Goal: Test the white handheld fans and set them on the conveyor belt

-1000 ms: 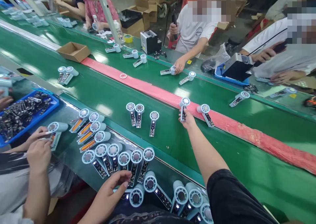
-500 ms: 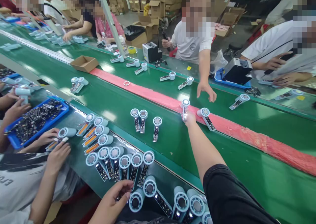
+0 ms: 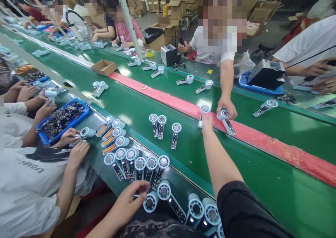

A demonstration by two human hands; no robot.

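Note:
My right hand (image 3: pixel 206 120) is stretched out over the pink strip (image 3: pixel 168 99), its fingers closed on a light-blue fan unit (image 3: pixel 204 109) with a round grille. Beside it, a co-worker's hand (image 3: pixel 227 106) grips another fan unit (image 3: pixel 231 127). Low in the view, my left hand (image 3: pixel 135 197) has curled fingers around something small and dark that I cannot make out. Just right of its fingertips lies a fan unit (image 3: pixel 151 201) on the near table. Several units with exposed circuit boards, such as one (image 3: pixel 163 162), lie in a row behind that hand.
Three fan units, one of them here (image 3: pixel 176 127), lie on the green belt (image 3: pixel 147 161). A blue tray (image 3: pixel 63 120) of small dark parts and a co-worker's hands (image 3: pixel 78 154) are at left. A cardboard box (image 3: pixel 104 68) sits beyond.
The view has shifted, so most things appear farther right. The co-worker's open hand has come down and taken hold of the fan unit beside my right hand.

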